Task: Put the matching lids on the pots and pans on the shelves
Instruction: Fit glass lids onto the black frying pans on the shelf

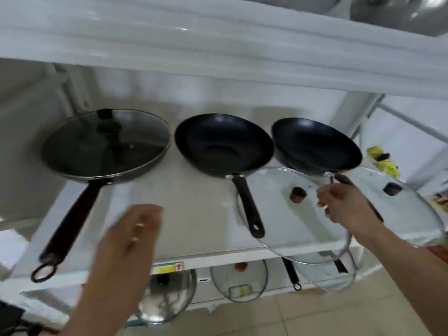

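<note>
Three black pans stand in a row on the white shelf. The left pan wears a glass lid with a black knob. The middle pan and the right pan are uncovered. My right hand grips a clear glass lid with a brown knob by its right rim, holding it in front of the two uncovered pans and over the middle pan's handle. A second clear lid lies on the shelf's right end. My left hand hovers open and blurred before the shelf, holding nothing.
The lower shelf holds a steel lid, two glass lids and a hanging pan handle. Steel pots sit on the shelf above. A yellow object lies beyond the right post. Tiled floor lies below.
</note>
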{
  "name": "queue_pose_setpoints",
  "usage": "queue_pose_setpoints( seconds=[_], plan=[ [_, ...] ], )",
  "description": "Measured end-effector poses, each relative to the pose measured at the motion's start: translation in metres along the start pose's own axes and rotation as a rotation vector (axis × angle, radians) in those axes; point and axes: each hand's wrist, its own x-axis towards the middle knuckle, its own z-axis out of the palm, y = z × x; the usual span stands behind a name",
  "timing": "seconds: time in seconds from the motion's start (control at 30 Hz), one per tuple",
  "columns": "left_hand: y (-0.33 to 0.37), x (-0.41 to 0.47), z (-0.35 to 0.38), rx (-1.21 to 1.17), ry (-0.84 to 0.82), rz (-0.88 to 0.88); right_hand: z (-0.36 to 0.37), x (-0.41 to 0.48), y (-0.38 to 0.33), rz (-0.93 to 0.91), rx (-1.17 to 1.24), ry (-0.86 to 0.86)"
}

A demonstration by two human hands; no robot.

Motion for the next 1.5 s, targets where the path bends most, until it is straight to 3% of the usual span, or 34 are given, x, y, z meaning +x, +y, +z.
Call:
queue_pose_setpoints(
  seconds=[0.1,0.17,0.27,0.5,0.77,0.9,1.1,1.27,1.5],
  plan=[
    [0.009,0.000,0.092,-0.119,-0.431,-0.345,0.012,0.030,0.032,-0.059,-0.461,-0.085],
    [0.012,0.003,0.133,-0.169,-0.517,-0.506,0.026,0.044,0.034,-0.125,-0.573,-0.137],
    [0.013,0.002,0.169,-0.376,-0.508,-0.624,0.039,0.060,0.037,-0.226,-0.574,-0.104],
    [0.010,-0.002,0.182,-0.274,-0.373,-0.430,0.014,0.036,0.057,-0.377,-0.513,-0.124],
    [0.003,0.003,0.175,-0.408,-0.358,-0.500,-0.050,-0.039,0.066,-0.173,-0.203,-0.068],
    [-0.002,0.005,0.183,-0.482,-0.345,-0.528,-0.059,-0.034,0.008,-0.305,-0.098,0.030],
    [0.001,0.008,0.194,-0.501,-0.278,-0.531,0.011,0.064,-0.097,-0.633,-0.335,-0.010],
    [0.001,0.009,0.197,-0.483,-0.250,-0.479,0.094,0.147,-0.148,-0.682,-0.393,-0.106],
    [-0.004,0.012,0.196,-0.308,-0.263,-0.409,0.159,0.181,-0.172,-0.660,-0.476,-0.147]
  ],
)
